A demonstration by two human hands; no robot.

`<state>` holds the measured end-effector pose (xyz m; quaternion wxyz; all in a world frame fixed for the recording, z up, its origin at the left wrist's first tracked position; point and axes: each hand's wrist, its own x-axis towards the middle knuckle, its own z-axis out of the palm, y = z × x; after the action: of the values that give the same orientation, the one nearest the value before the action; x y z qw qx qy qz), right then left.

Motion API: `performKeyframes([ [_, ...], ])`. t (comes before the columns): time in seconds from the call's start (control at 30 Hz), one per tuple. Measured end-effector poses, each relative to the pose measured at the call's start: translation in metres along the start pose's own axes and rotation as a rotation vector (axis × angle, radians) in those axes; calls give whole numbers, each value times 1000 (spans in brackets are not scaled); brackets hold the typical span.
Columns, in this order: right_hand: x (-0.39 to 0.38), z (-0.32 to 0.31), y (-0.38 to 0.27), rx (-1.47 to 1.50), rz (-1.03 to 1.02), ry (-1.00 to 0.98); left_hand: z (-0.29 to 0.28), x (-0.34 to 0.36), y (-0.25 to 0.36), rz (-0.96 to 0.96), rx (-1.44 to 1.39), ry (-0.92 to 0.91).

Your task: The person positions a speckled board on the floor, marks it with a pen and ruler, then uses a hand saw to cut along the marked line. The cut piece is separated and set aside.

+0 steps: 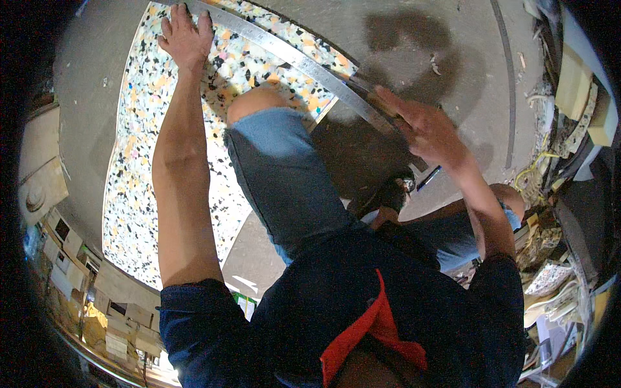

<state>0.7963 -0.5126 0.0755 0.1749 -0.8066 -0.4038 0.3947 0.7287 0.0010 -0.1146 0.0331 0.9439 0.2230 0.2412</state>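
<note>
Currently, a large speckled sheet (pixel 136 161) in white, black and orange is laid flat on the grey floor (pixel 90 84), to the front and left of the body. Its far right edge is crossed at a slant by a long metal ruler (pixel 284 52), whose near end is carried out past the sheet's corner. The left hand (pixel 186 39) is spread, grasping nothing, and set down at the ruler's far end; which fingers are pressed on the metal cannot be told. By the right hand (pixel 430 129) a slim dark tool (pixel 362 86) is gripped beside the ruler, forefinger stretched along it, though its kind is poorly shown. Part of the sheet is hidden by a bent knee (pixel 255 103). Near the right forearm, a pen (pixel 429 178) is seen on the floor.
</note>
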Motion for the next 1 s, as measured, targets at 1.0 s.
performKeyframes([
  [1.0, -144, 17, 72, 105, 323, -95, -10, -3, -8, 5, -34, -54],
])
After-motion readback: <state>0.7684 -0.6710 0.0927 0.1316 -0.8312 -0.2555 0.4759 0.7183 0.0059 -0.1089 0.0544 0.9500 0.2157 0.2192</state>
